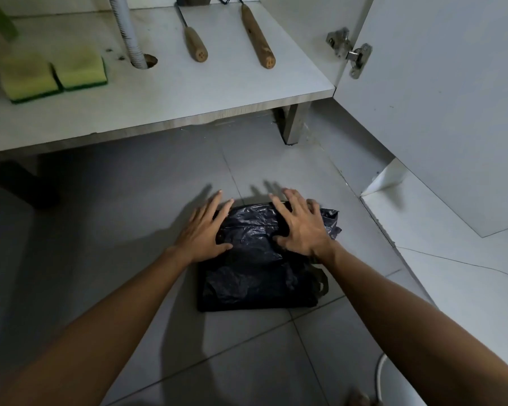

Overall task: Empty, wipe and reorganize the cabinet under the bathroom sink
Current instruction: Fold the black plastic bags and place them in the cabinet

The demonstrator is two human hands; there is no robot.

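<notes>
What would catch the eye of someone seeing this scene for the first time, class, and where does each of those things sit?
First, the two hands, left hand and right hand, spread flat on a folded black plastic bag lying on the grey tiled floor. Behind them, on the open cabinet's shelf, two yellow-green sponges sit side by side at the left, and two wooden tool handles lie to the right of the white drain pipe.

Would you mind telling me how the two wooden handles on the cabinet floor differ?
The right handle is longer than the left handle and lies nearer the open door. The left handle shows a dark metal shaft running from its far end; the right one's far end shows no such shaft. The right handle is more marked and pitted, the left smoother. Both are round brown wood with small holes in the near end, lying flat and pointing out of the cabinet.
</notes>
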